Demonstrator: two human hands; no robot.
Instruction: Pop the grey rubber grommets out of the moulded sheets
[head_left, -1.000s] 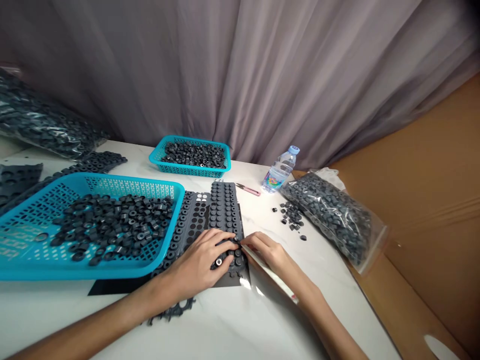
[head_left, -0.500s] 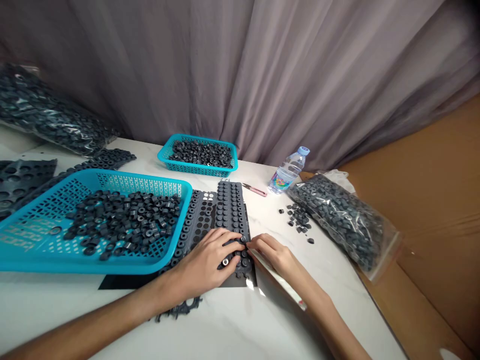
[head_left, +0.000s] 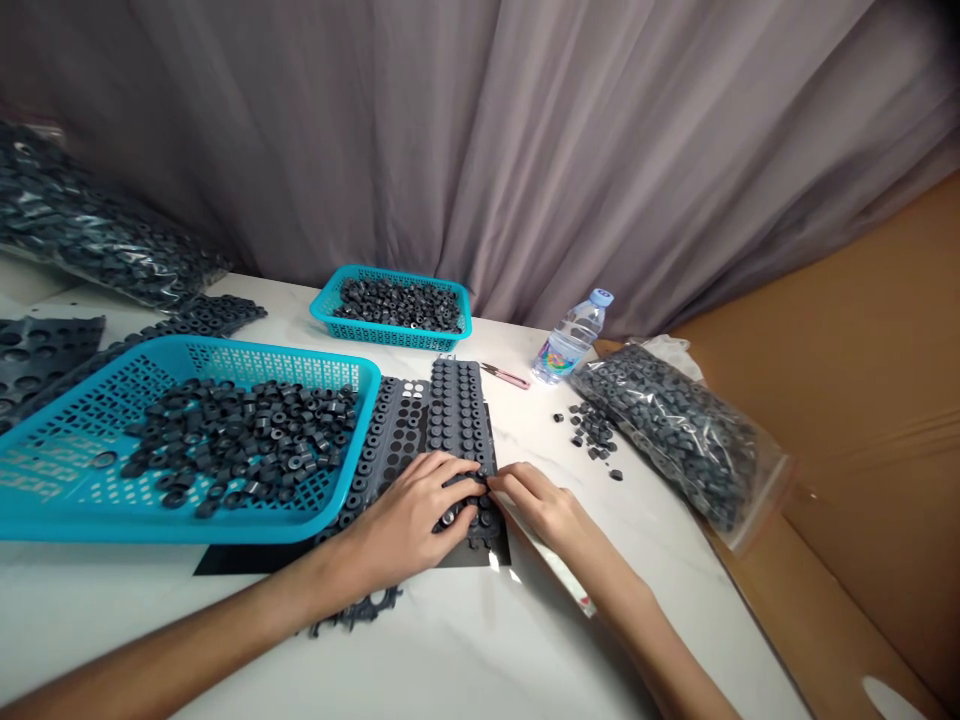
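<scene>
My left hand (head_left: 424,510) rests over a dark grey knobbed strip (head_left: 454,405), its fingers curled. Between its thumb and fingers shows a small black ring (head_left: 448,517) with a bright centre. From the other side, my right hand (head_left: 544,508) reaches the strip's right edge with its fingers pressed together; whatever its fingertips pinch is hidden. The fingertips of both hands nearly meet over the strip. A second strip with dark round holes (head_left: 405,440) lies to the left, and a black sheet (head_left: 247,558) shows underneath. Under my right wrist lies a long whitish strip (head_left: 559,570).
A large blue basket (head_left: 187,533) of small black rings stands left, a smaller blue basket (head_left: 394,338) behind. Pink-handled snips (head_left: 506,376), a water bottle (head_left: 571,340), loose black pieces (head_left: 592,430) and a filled plastic bag (head_left: 675,430) are to the right. Another bag (head_left: 97,230) lies far left.
The whole view has shifted slightly. Both hands keep nearly the same place on the strip, with only small movement at the fingertips.
</scene>
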